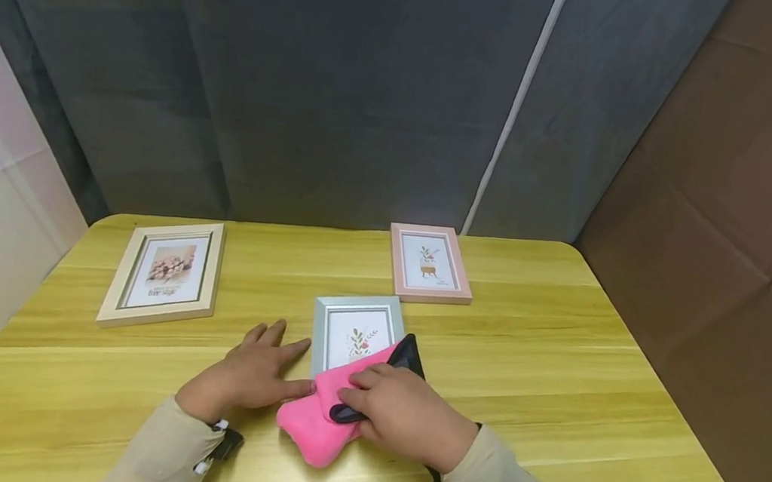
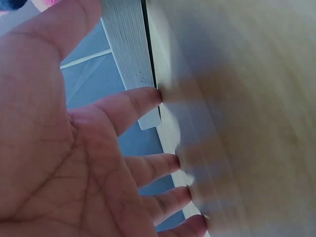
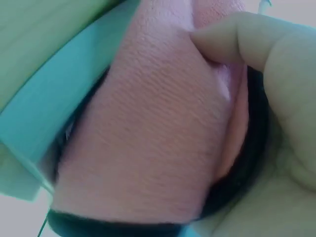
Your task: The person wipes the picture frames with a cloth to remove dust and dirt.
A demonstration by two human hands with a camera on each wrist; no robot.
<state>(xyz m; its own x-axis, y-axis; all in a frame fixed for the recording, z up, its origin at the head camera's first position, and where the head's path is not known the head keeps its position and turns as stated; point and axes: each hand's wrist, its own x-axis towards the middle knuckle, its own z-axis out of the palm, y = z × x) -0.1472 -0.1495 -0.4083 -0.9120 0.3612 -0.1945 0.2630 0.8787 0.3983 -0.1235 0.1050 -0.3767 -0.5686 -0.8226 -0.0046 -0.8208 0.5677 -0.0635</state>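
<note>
Right hand (image 1: 409, 413) pinches a pink cloth (image 1: 318, 434), seemingly soft and light, over the grey-blue frame (image 1: 346, 335) on the table (image 1: 553, 360), likely stiff, fragile-faced, best held by its rim, touched by the spread left hand (image 1: 244, 375).

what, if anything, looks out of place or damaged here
Nothing looks spilled or damaged. Only the cream frame seems slightly askew, turned against the table's back edge. The pink cloth bunched over the blue frame is in the right hand.
</note>
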